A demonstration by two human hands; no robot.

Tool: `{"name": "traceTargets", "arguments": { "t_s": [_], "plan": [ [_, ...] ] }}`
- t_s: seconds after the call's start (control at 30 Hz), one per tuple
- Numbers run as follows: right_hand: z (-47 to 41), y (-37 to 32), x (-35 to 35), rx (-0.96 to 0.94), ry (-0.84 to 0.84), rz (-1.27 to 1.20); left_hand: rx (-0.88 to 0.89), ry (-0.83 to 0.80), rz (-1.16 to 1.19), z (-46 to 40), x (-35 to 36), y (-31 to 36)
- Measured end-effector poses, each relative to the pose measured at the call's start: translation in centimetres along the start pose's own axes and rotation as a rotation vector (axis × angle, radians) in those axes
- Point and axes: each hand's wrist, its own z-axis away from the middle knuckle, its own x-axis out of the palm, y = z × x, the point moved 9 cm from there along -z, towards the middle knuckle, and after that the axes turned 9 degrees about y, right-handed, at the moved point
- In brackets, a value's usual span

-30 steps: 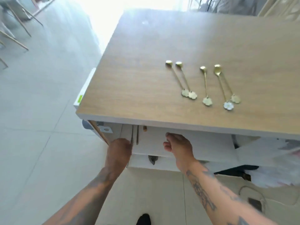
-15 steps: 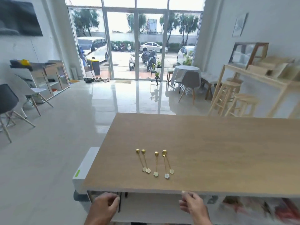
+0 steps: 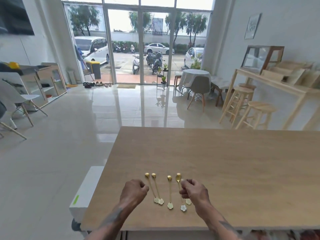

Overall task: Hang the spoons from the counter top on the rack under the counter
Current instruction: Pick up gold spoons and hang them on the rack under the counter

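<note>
Several thin gold spoons with pale flower-shaped ends lie side by side near the front of the wooden counter top: a left pair, a middle spoon and a right pair. My left hand hovers just left of the left pair, fingers curled in, nothing in it. Over the right pair my right hand is curled, its fingertips at the rightmost spoon, whose bowl it hides. Whether it grips that spoon is unclear. The rack under the counter is out of sight.
A white box-like unit with a green mark stands against the counter's left end. Past the counter is shiny tiled floor, with wooden stools and a high table at right, chairs at left, and glass doors at the back.
Both hands rose from below the counter's front edge onto the top and now sit either side of the spoons. The view tilted up from the counter's underside to the room.
</note>
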Motion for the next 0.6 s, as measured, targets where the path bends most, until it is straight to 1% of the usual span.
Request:
{"name": "traceTargets", "arguments": {
  "t_s": [0.1,0.2,0.43,0.5,0.6],
  "plan": [
    [-0.2,0.2,2.2,0.017,-0.015,0.174,-0.059,-0.077,-0.083,-2.0,2.3,-0.1],
    [-0.5,0.7,3.8,0.018,-0.002,0.375,-0.081,-0.155,-0.141,-3.3,4.9,0.1],
    [-1.4,1.0,7.3,-0.11,-0.014,0.82,-0.054,-0.223,-0.278,-5.4,8.2,1.1],
    [-1.8,1.2,7.7,-0.12,-0.006,0.862,-0.066,-0.248,-0.283,-5.8,8.5,0.9],
    [-2.4,1.9,7.7,-0.069,0.015,0.852,-0.133,-0.252,-0.218,-6.5,8.3,0.2]
  ]
}}
